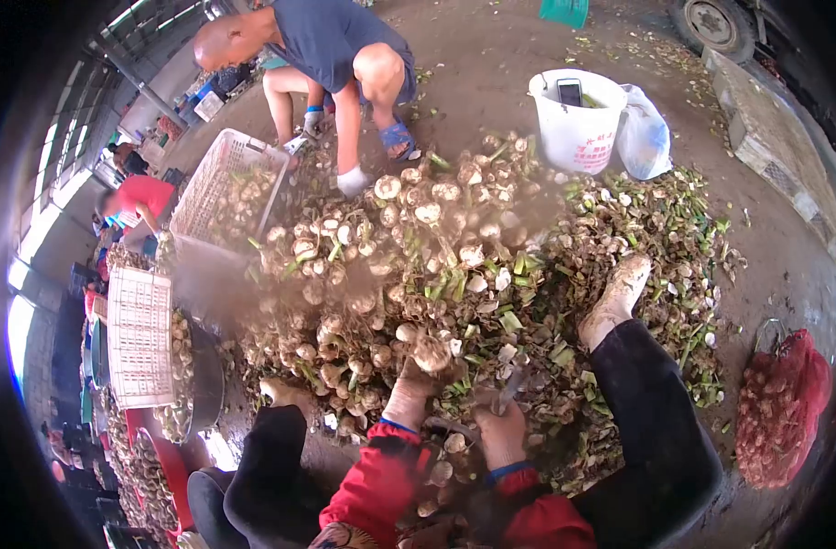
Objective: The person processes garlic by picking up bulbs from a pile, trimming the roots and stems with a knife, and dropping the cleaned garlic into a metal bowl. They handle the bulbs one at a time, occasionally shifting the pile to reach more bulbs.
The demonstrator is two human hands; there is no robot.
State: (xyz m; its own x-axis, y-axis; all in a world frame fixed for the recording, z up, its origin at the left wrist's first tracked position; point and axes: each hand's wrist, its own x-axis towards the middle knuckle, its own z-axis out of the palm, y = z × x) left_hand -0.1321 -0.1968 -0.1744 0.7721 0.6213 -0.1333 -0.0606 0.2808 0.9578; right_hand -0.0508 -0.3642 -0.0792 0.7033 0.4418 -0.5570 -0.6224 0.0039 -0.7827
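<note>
Heap of muddy bulbs (409,265) with green stalk trimmings lies on the concrete floor (518,55), directly ahead of both hands and spreading to either side of them. Reads as the stock pile: it sits within arm's reach, so a piece can be taken without shifting the seat.

Wearer's legs in dark trousers bracket the hands; right foot in a dirty sock (619,293) rests on the heap, beyond and to the right of the right hand, likely a brace.

White crate (218,183), tipped on its side and partly filled with bulbs, far ahead and to the left of the left hand, beside a crouching co-worker whose gloved hand (352,181) reaches into the far edge of the heap.

White bucket (578,119), upright, far ahead and to the right of the right hand; a phone (571,91) stands in it, probably kept out of the dirt. White bag just beside it.

Red mesh sack (784,412), filled, well to the right of the right hand.

Left hand (416,380), gloved, fingers closed on one bulb (431,352), lifted just above the near edge of the heap and held toward the right hand.

Right hand (500,430), gloved, closed around a small tool (511,389); it looks like a blade, detail too blurred to confirm. Tip points at the held bulb, just short of it; contact cannot be judged.

Cut stalk pieces (509,322) lie scattered ahead of the right hand.
</note>
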